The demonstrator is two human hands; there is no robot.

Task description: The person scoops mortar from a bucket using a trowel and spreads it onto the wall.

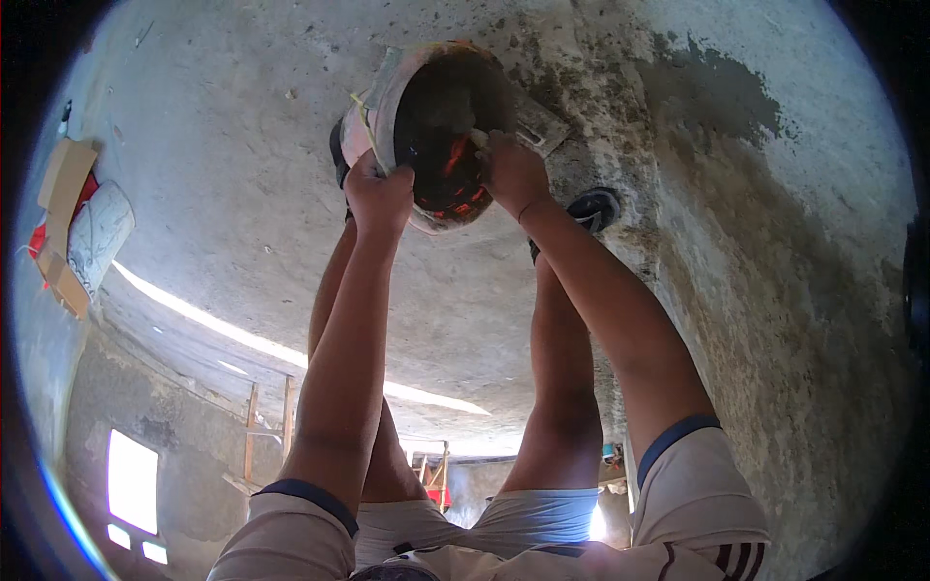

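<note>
A round bucket is tilted with its mouth toward me, above the concrete floor. Its inside is dark with orange-red patches low down, and its outer wall is pale and smeared. My left hand is closed on the bucket's left rim, beside a thin yellowish strip. At the right side of the mouth my right hand is closed. A small pale piece shows at its fingertips, over the dark inside; what it is cannot be made out.
A flat grey piece with a slot lies right of the bucket. My sandalled foot is beside it. A rough wall rises on the right, with a damp patch farther off. An opened cardboard box and a pale sack stand far left.
</note>
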